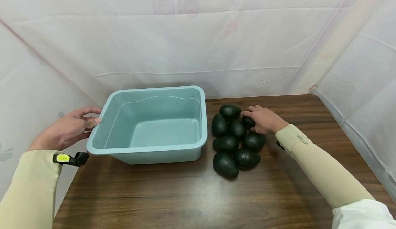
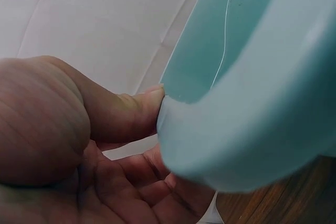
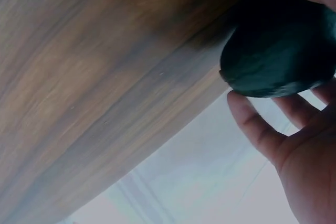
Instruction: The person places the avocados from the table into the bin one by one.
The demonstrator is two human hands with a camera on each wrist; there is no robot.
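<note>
Your left hand [image 1: 66, 129] pinches the rim of the pale blue tub [image 1: 153, 152] at its 9 o'clock side, seemingly to steady it, while your right hand [image 1: 263, 119] curls round an avocado [image 1: 248, 121] at the pile's 2 o'clock edge on the wooden table [image 1: 185, 194].

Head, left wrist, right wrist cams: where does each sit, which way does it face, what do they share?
Head: on the person's head, facing forward and down at the wooden table; shows both sleeved forearms, the left hand at the light blue tub, the right hand on the avocado pile.
Left wrist: beneath the palm, facing the tub rim; thumb and fingers show.
Right wrist: beneath the palm, facing an avocado; fingers show.
Shared: head and left wrist both show the tub rim; head and right wrist the avocado under the fingers.
</note>
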